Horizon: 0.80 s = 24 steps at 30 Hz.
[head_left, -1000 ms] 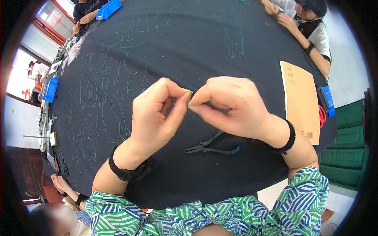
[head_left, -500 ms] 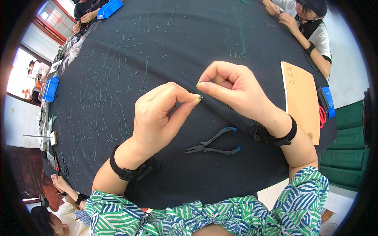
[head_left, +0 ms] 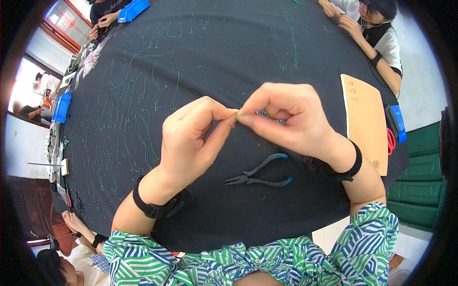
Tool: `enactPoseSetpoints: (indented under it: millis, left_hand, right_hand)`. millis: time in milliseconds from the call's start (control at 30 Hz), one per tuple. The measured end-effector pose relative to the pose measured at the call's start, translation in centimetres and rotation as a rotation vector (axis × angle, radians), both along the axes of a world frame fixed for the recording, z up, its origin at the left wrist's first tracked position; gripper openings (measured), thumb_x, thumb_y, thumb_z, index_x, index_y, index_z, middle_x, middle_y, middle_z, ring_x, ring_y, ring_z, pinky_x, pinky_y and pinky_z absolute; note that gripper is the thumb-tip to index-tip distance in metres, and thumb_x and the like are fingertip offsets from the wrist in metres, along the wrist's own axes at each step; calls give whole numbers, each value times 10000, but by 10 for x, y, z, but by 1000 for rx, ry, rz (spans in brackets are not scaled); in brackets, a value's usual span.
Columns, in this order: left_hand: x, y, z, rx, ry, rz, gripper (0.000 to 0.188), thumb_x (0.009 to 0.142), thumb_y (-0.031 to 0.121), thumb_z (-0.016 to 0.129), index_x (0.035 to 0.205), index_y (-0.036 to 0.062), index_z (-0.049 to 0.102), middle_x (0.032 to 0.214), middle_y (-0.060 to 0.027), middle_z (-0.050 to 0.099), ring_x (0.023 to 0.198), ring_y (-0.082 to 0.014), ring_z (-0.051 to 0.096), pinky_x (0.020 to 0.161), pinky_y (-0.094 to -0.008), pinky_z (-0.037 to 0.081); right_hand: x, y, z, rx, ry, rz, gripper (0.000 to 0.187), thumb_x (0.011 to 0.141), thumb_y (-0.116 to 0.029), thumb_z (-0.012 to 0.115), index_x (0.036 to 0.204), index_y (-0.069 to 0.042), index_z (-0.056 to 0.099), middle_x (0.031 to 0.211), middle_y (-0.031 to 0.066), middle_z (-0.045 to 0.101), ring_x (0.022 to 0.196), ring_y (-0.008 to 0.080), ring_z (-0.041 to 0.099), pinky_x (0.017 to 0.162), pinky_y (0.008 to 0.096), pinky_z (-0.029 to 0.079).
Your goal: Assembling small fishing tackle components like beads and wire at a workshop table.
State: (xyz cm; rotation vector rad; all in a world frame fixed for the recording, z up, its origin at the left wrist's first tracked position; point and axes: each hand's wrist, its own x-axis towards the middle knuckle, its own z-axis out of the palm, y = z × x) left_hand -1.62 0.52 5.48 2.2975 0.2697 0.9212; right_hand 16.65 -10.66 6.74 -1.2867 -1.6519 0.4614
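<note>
My left hand (head_left: 188, 145) is closed in a pinch, thumb against forefinger. In my right hand (head_left: 298, 121) the fingertips are pressed together too, and they meet the left ones above the dark cloth. Whatever is pinched there is too small and too covered to make out. Behind the right fingers, a little heap of small silvery pieces (head_left: 264, 113) shows in part on the cloth. Nearer to me lie pliers (head_left: 245, 178) with blue-tipped handles, their jaws pointing left and their handles spread.
The dark cloth (head_left: 214, 224) covers a big table. Thin green cords (head_left: 129, 95) are strewn over its left half, with more cords (head_left: 293, 43) at the far side. On the right are a tan notebook (head_left: 365, 124) and red-handled scissors (head_left: 390, 142). Several people work around the edge.
My right hand has come down and left slightly, so its fingertips now touch those of my left. The small dark piece seen at my left fingertips is now covered.
</note>
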Motion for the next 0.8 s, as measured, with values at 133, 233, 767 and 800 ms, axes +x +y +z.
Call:
enactPoseSetpoints:
  millis: [133,233,767,800]
  left_hand:
    - [0,0,1,51,-19,-26,112,777,-33,751,812,2,651,725,-70,639,603,-162,595,524,-274,433]
    - [1,0,1,114,-24,-26,119,773,-15,764,802,6,651,737,-75,657,635,-182,625,542,-285,455]
    - [0,1,0,81,-29,7,116,779,-55,736,823,1,645,726,-71,641,602,-159,596,521,-274,433]
    - [-1,1,0,94,-30,-18,118,775,-47,743,817,4,646,730,-74,648,617,-171,611,530,-280,445]
  right_hand:
    - [4,4,-4,-15,109,-61,85,869,-80,693,936,-31,672,556,-43,400,526,17,312,477,235,260]
    - [4,6,-6,-77,184,-57,84,891,-83,689,942,-17,675,563,-81,396,533,-1,300,491,219,237]
    - [-1,0,5,26,-67,22,92,795,-68,714,863,-42,658,630,52,519,531,112,450,498,276,359]
    - [-1,-1,6,-11,-49,-29,86,809,-70,713,880,-52,668,608,36,488,511,92,406,484,268,331]
